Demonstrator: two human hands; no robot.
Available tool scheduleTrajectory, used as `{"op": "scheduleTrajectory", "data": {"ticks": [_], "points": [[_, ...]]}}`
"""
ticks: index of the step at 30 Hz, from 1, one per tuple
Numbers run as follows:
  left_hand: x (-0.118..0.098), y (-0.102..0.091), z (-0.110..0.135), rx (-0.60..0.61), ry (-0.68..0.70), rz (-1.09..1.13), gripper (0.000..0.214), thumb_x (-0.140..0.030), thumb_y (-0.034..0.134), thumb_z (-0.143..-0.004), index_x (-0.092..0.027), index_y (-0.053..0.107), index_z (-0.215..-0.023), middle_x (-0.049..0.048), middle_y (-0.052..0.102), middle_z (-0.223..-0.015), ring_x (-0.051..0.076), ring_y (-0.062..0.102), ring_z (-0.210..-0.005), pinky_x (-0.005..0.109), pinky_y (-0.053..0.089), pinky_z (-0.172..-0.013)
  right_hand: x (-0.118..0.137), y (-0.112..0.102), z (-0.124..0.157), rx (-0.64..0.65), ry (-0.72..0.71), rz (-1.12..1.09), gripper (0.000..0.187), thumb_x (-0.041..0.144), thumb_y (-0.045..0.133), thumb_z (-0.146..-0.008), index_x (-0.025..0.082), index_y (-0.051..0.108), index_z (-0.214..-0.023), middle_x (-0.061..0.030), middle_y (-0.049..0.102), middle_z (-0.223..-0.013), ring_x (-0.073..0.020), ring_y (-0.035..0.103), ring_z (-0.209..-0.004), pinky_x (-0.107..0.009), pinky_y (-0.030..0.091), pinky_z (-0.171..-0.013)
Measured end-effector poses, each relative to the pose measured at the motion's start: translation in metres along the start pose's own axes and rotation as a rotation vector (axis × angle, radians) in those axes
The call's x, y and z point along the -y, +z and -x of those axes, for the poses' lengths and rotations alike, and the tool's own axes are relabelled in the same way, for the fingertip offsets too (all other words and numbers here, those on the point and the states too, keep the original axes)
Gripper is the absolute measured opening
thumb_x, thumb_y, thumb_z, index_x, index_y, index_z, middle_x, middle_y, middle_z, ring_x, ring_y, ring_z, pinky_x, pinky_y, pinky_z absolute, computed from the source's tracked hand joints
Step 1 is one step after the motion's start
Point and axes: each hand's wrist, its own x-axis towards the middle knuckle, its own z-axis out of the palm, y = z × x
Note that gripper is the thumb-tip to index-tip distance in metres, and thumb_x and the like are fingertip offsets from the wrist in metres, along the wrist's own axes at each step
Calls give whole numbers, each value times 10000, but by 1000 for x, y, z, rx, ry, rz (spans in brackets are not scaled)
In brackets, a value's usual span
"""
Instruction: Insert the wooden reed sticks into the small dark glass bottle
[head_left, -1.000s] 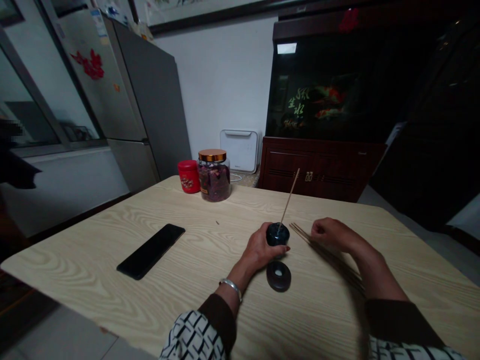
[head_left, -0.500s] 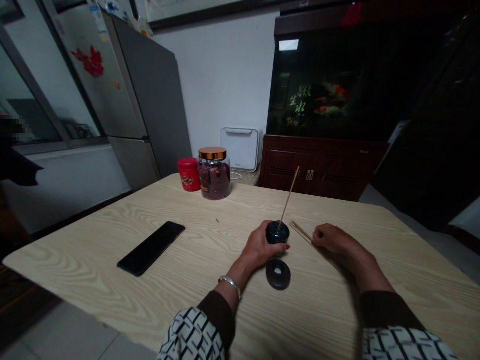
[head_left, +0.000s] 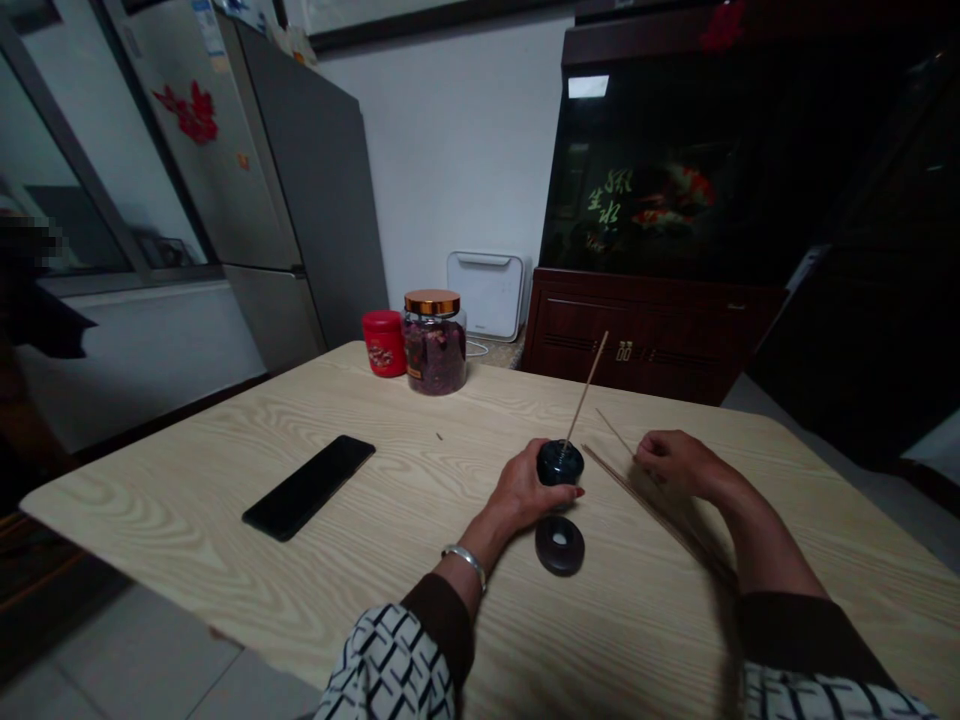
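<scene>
My left hand (head_left: 519,490) is wrapped around a small dark glass bottle (head_left: 559,464) on the table, its thumb along the near side. One thin wooden stick (head_left: 586,388) stands tilted in the bottle's mouth. My right hand (head_left: 679,462) pinches another thin stick (head_left: 615,432), raised off the table with its far end pointing toward the bottle. Beneath that hand, more thin sticks (head_left: 637,493) lie together on the wood, partly in shadow. A dark round ring-shaped piece (head_left: 560,563) with a pale centre lies just in front of the bottle.
On the wooden table (head_left: 420,560), a black phone (head_left: 309,487) lies to the left. A red canister (head_left: 385,345) and a copper-lidded jar (head_left: 436,350) stand at the back edge. A tiny fragment (head_left: 439,436) lies mid-table. Behind are a fridge (head_left: 322,180) and an aquarium cabinet (head_left: 585,320).
My right hand has lifted a single stick up from the others, which stay on the table. My left hand still holds the bottle. The whole view has shifted slightly.
</scene>
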Motion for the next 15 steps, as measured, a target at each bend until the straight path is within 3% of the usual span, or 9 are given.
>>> {"op": "scheduleTrajectory", "data": {"ticks": [3,8,12,15], "points": [[-1,0,0,-7,2,1,676,-387,878,-619,-175,606,-1200,68,707,-1054,237,653,-964,325,508,-845,14,-15,0,-60,-5,-343,227,402,696,-707,182,651,-675,-23,646,-601,-145,580,-538,-244,441,-487],[-1,0,0,0,-18,7,673,-381,878,-616,-178,606,-1198,71,711,-1047,235,659,-957,322,515,-845,54,-32,7,-489,-28,-902,282,406,804,-655,185,669,-768,-11,662,-679,-124,611,-584,-210,498,-470],[1,1,0,-3,-6,-2,675,-401,878,-617,-186,608,-1197,72,709,-1053,236,658,-958,323,521,-849,77,-36,11,-701,-87,-1089,210,333,807,-693,198,670,-779,-4,676,-712,-106,622,-586,-179,503,-450],[3,1,0,-4,2,-7,676,-404,875,-622,-191,605,-1203,72,706,-1066,241,655,-973,324,525,-845,87,-35,13,-786,-135,-1127,190,313,798,-722,196,664,-788,9,658,-690,-104,635,-583,-175,513,-451]]}}
